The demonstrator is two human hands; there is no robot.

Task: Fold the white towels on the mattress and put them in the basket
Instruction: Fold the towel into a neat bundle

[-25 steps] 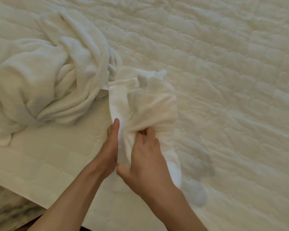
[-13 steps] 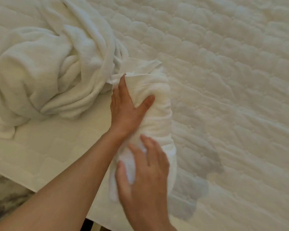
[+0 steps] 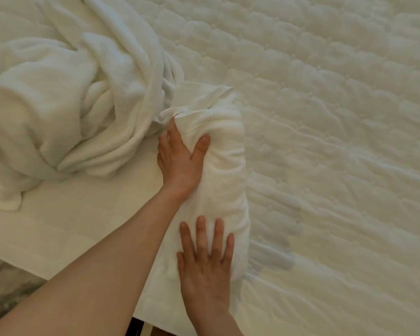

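Note:
A small white towel (image 3: 222, 170) lies bunched in a long strip on the quilted mattress (image 3: 337, 117), running from near the front edge toward the middle. My left hand (image 3: 180, 156) grips its far end, the thumb pressed into a fold and the fingers tucked under the cloth. My right hand (image 3: 205, 260) lies flat on the near end with its fingers spread and straight. A large crumpled heap of white towels (image 3: 66, 105) sits at the left, touching the far end of the small towel. No basket is in view.
The mattress's front edge (image 3: 83, 275) runs across the lower left, with grey marbled floor (image 3: 7, 287) beyond it. Bare quilted surface stretches to the right and far side.
The towel, held up and bunched between both hands a second ago, now lies on the mattress. My left hand has moved to its far end and my right hand has flattened on its near end.

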